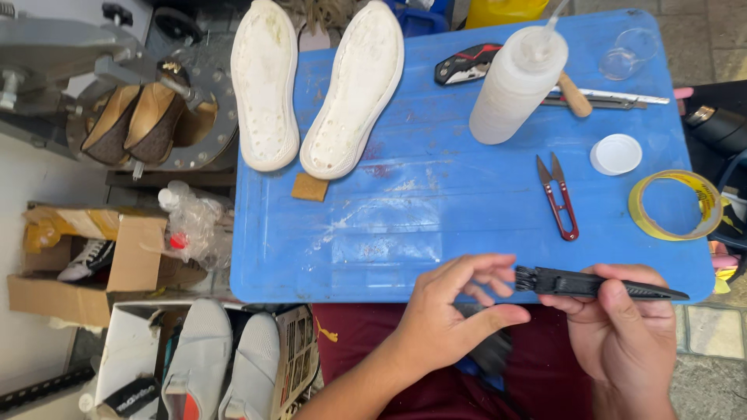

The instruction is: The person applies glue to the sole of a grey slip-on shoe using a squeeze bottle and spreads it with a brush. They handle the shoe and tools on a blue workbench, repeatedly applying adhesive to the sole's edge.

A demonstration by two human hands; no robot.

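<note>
A small black brush (591,284) lies level in the right hand (622,334), whose fingers curl shut around its handle with the thumb pressed on top; the bristle end points left. The left hand (451,311) is half open, holding nothing, its fingertips (504,274) touching or just short of the bristles.

Both hands hover at the near edge of a blue tray table (436,202). On the table, well beyond the brush, red-handled thread snips (559,198) lie open-bladed, with a white round lid (616,154) just right of them and a roll of yellow tape (675,205) at the right edge. Farther back stands a white squeeze bottle (517,85), a wooden-handled tool (576,95) behind it. At the table's far left two white shoe soles (311,85) lie side by side, a small tan block (310,187) touching the nearer one. Left of the table, white knit shoes (222,358) sit on the floor.
</note>
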